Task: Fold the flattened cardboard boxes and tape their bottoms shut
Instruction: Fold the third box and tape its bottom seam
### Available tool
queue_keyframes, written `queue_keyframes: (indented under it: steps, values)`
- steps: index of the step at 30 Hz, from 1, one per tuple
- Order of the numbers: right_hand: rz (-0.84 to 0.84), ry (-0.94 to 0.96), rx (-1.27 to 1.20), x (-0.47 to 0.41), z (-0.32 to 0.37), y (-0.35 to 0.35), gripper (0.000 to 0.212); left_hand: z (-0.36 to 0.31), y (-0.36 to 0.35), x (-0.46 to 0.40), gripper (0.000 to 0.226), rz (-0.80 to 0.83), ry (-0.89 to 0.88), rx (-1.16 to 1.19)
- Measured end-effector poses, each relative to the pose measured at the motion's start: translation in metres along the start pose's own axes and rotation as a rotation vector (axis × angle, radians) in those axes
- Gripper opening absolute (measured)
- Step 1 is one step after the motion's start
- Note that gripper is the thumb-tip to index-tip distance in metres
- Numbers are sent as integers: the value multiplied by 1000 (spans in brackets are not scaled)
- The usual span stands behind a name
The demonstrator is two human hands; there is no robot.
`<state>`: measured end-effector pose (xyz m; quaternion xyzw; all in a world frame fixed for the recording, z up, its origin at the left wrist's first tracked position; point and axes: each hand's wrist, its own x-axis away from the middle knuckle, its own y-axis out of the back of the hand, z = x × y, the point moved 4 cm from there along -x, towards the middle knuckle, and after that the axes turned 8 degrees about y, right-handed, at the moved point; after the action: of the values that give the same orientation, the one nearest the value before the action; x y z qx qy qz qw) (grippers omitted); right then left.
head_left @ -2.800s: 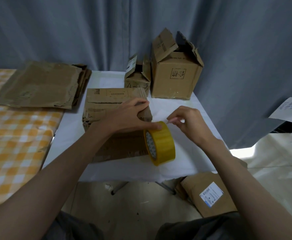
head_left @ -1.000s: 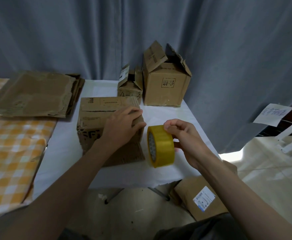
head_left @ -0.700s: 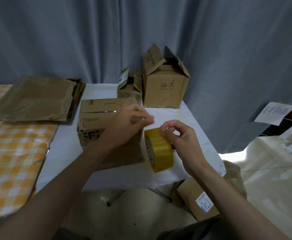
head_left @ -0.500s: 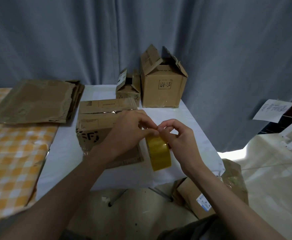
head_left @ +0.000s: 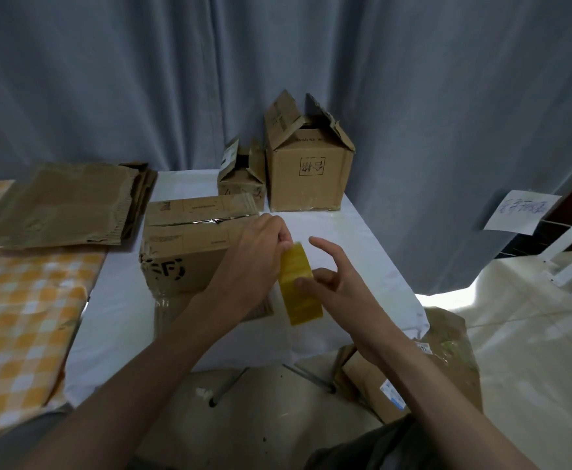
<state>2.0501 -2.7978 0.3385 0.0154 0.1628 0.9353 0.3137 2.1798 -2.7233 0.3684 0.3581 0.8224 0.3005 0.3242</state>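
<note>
Pinching the top of the yellow tape roll [head_left: 300, 286], the left hand [head_left: 254, 262] holds it up beside the folded box [head_left: 193, 245] on the white surface [head_left: 362, 252]; the right hand [head_left: 339, 286] touches the roll's side, fingers spread wide.

A grey-blue pleated fabric curtain [head_left: 413, 96] is seen across the whole upper part of the frame. A white cloth-covered table [head_left: 373, 266] is placed at the centre, and an orange-and-white checked tablecloth [head_left: 23, 317] is spread at the lower left. A white paper sheet with blue handwriting [head_left: 522, 212] is hung at the right edge, its words too blurred to read. A pale cream sheet [head_left: 532, 351] is laid over the floor at the lower right.
</note>
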Motion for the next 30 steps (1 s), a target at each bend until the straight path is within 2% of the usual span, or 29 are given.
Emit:
queue_keyframes:
  steps: [5,9,14,19,25,28,30]
  values:
    - [-72,110,72,-5,12,-2,47,1,5,-3,12,-3,-3,56]
    - [-98,102,29,-7,14,-1,32,2,15,-6,12,-8,74,107]
    - [-112,96,45,-11,13,5,9,-10,30,-4,12,-16,3,134]
    - [-33,164,73,-5,16,11,8,-2,32,-16,9,2,35,145]
    - [-15,242,175,-8,25,14,10,13,9,-28,3,52,50,102]
    - [6,244,255,-20,28,20,12,21,10,-36,26,29,67,-21]
    - [-2,261,345,-36,26,24,15,35,13,-41,28,10,83,-92]
